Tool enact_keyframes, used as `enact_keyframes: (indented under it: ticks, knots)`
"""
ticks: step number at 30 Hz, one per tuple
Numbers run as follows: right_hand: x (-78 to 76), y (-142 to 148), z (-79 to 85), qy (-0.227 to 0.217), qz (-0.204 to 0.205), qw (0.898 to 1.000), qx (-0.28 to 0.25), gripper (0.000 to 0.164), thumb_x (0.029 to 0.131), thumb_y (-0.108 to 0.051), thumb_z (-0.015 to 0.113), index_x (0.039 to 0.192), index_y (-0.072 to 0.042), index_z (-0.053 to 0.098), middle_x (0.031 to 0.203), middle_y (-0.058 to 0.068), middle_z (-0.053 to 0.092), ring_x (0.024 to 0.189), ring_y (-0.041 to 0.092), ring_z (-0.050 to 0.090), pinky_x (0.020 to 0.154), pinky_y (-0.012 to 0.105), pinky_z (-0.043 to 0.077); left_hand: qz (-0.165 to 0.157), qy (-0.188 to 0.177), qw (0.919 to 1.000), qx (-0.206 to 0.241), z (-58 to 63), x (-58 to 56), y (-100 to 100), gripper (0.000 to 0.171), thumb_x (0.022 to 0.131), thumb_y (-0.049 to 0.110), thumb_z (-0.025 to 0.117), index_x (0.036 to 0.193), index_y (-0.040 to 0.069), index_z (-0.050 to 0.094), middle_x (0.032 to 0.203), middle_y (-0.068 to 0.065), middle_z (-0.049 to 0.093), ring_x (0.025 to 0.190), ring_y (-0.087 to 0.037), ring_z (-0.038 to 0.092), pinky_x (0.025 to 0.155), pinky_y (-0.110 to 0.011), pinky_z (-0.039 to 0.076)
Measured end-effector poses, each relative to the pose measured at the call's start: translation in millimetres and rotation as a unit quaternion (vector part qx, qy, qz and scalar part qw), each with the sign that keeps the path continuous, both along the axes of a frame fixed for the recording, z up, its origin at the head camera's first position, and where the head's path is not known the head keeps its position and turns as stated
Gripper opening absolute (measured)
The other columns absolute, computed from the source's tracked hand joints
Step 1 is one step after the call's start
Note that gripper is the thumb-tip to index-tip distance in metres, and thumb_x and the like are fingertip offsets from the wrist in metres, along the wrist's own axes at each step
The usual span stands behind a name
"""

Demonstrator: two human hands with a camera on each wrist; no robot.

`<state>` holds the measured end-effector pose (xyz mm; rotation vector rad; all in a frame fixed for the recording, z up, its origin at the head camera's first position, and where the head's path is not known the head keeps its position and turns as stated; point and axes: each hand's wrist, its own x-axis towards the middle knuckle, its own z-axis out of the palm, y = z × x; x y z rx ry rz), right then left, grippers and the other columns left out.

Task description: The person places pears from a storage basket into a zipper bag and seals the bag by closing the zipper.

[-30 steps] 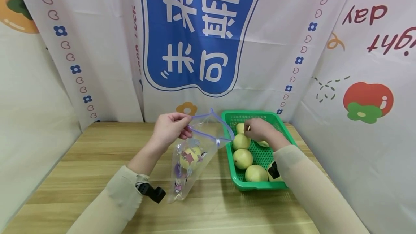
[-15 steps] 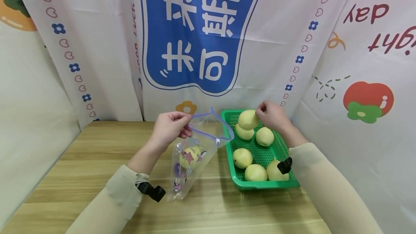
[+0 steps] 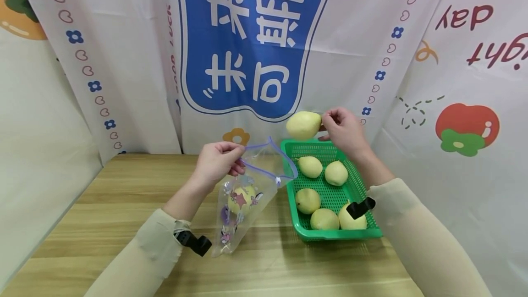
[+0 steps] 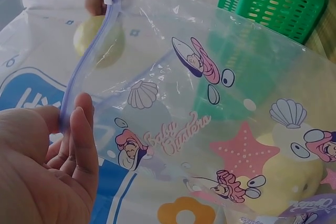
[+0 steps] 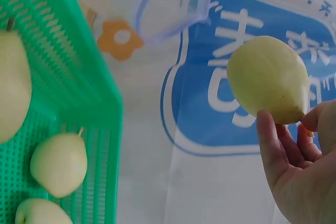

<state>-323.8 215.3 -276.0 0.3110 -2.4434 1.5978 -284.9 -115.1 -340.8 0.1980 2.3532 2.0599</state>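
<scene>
In the head view my left hand (image 3: 218,162) pinches the rim of a clear zip bag (image 3: 264,196) with a purple zip edge and a white slider. The bag's mouth gapes toward the right. Inside it, low down, lies one pale yellow pear (image 4: 289,177), seen through the printed shells and starfish. My right hand (image 3: 344,132) holds another pear (image 3: 303,125) by its narrow end, raised above the far rim of the green basket (image 3: 305,235). The right wrist view shows fingertips and thumb at this pear's tip, its round body pointing away from the palm.
Several pears (image 3: 324,219) sit in the basket, to the right of the bag on the wooden table (image 3: 103,223). A printed white cloth (image 3: 136,58) hangs behind the table, and white walls stand at both sides. Each wrist wears a small black camera (image 3: 194,242).
My right hand has come up out of the basket with a pear, rising above the far rim and then slightly left. My left hand and the bag have hardly moved.
</scene>
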Motion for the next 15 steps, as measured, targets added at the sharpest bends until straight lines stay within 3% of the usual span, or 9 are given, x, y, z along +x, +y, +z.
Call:
enact_keyframes:
  ticks: [4, 8, 12, 15]
  knots:
    - [9.9, -14.4, 5.3, -0.002, 0.042, 0.999, 0.016, 0.031, 0.114, -0.024, 0.054, 0.125, 0.005, 0.06, 0.116, 0.017, 0.066, 0.098, 0.014, 0.073, 0.077, 0.028, 0.068, -0.003, 0.002, 1.0, 0.0, 0.8, 0.0, 4.5, 0.033, 0.11, 0.021, 0.069, 0.125, -0.008, 0.075, 0.077, -0.005, 0.075, 0.061, -0.012, 0.073, 0.06, -0.023, 0.063]
    - [16.3, -24.4, 3.4, 0.005, 0.072, 0.994, 0.077, 0.024, 0.113, -0.021, 0.057, 0.121, 0.001, 0.064, 0.109, 0.015, 0.07, 0.096, 0.024, 0.073, 0.074, 0.028, 0.066, -0.009, 0.004, 0.9999, -0.002, 0.1, -0.8, 9.1, 0.033, 0.11, 0.021, 0.069, 0.126, -0.007, 0.075, 0.078, -0.005, 0.075, 0.061, -0.012, 0.073, 0.06, -0.023, 0.063]
    - [19.2, -30.9, -2.9, 0.013, 0.086, 0.983, 0.159, 0.017, 0.112, -0.021, 0.061, 0.116, -0.007, 0.068, 0.105, 0.012, 0.073, 0.094, 0.035, 0.072, 0.074, 0.031, 0.065, -0.012, 0.005, 0.9999, 0.002, -0.7, -0.8, 12.4, 0.033, 0.109, 0.02, 0.069, 0.127, -0.008, 0.075, 0.078, -0.005, 0.075, 0.061, -0.012, 0.073, 0.06, -0.023, 0.063]
    - [19.8, -34.1, -8.0, 0.012, 0.1, 0.973, 0.209, 0.014, 0.111, -0.022, 0.065, 0.112, -0.01, 0.071, 0.104, 0.008, 0.075, 0.092, 0.03, 0.072, 0.078, 0.034, 0.063, -0.013, 0.004, 0.9999, 0.005, -0.8, -0.3, 14.1, 0.033, 0.109, 0.019, 0.069, 0.126, -0.008, 0.075, 0.078, -0.006, 0.075, 0.061, -0.013, 0.073, 0.06, -0.023, 0.063]
